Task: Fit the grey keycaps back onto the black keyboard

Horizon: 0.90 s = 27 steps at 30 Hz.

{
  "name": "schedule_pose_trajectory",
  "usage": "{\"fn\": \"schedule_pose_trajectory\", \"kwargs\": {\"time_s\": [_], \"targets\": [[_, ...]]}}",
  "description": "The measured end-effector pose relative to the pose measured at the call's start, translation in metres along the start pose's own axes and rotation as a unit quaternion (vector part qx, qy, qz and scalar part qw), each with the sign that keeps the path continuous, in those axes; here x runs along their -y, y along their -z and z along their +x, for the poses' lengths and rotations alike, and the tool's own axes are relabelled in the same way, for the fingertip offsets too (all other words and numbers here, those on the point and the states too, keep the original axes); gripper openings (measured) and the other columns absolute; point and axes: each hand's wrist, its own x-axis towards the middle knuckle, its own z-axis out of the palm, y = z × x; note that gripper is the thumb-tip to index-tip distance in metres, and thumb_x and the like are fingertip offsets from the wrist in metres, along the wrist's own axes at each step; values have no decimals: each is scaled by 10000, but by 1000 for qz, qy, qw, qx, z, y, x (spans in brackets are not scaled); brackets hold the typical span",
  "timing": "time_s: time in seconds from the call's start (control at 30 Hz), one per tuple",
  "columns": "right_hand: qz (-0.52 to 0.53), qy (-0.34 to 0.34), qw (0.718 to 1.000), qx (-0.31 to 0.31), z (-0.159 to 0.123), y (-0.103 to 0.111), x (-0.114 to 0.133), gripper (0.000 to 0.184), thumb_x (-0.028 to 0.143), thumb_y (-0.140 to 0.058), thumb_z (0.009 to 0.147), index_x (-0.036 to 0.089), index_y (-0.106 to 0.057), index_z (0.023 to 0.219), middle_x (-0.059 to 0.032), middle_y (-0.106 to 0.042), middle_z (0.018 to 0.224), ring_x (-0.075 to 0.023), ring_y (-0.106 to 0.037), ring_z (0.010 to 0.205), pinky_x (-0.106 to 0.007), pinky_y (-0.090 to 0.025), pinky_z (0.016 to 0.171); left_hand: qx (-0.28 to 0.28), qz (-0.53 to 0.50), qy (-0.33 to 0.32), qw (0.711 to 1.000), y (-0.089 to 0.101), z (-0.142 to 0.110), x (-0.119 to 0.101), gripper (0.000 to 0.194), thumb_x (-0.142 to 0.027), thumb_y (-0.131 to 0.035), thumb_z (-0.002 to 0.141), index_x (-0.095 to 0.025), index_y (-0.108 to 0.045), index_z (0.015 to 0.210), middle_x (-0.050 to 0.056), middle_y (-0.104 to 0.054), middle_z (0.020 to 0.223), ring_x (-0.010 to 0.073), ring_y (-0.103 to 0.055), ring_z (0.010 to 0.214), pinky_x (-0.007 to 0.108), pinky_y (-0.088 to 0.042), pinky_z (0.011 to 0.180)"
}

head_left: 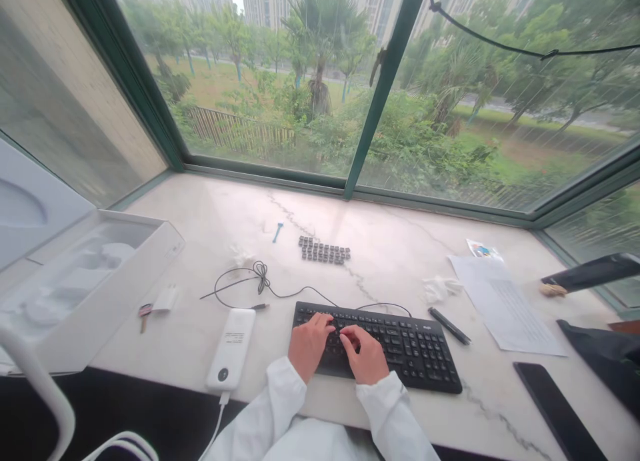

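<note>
A black keyboard (425, 354) lies on the marble-patterned counter, its cable running out at the back. My left hand (309, 346) is over its left half, with bent fingers drawn together above the keys. Close beside it, my right hand (366, 356) has thumb and forefinger brought together in a pinch. Whatever is between the fingertips of either hand is too small or hidden to make out. Behind the keyboard several loose dark keycaps (325, 250) stand in rows. A small blue tool (278, 232) lies to their left.
Left of the keyboard are a white power bank (232, 349) with a cable, a coiled black cord (260, 274), a key (145, 314) and an open white box (125, 268). To the right lie a black pen (450, 326), a paper sheet (510, 308) and a black phone (559, 411).
</note>
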Motion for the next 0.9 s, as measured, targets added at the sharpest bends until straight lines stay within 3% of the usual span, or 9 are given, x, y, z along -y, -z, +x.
{"fn": "schedule_pose_trajectory", "kwargs": {"time_s": [0.4,0.77,0.9], "targets": [[-78,-6,997,-1,6,-7,-7,177,315,-455,800,244,-617,794,28,-587,655,-111,-493,530,-242,-364,580,-3,-6,-17,1000,-11,7,6,240,-396,-443,896,-285,-608,1029,-20,-624,994,100,-631,775,194,-417,599],[-121,9,993,3,6,-8,-4,176,296,-454,783,243,-621,790,26,-555,625,-114,-489,568,-229,-331,590,8,-12,-21,1000,-13,10,7,188,-302,-491,886,-264,-632,1003,-10,-627,934,106,-622,764,196,-409,616],[-116,-20,993,3,9,-7,1,185,336,-458,793,255,-624,787,32,-589,647,-114,-512,570,-229,-332,580,16,-24,-17,999,-10,13,5,159,-269,-524,867,-270,-668,933,-24,-637,861,97,-606,714,194,-380,588]]}}
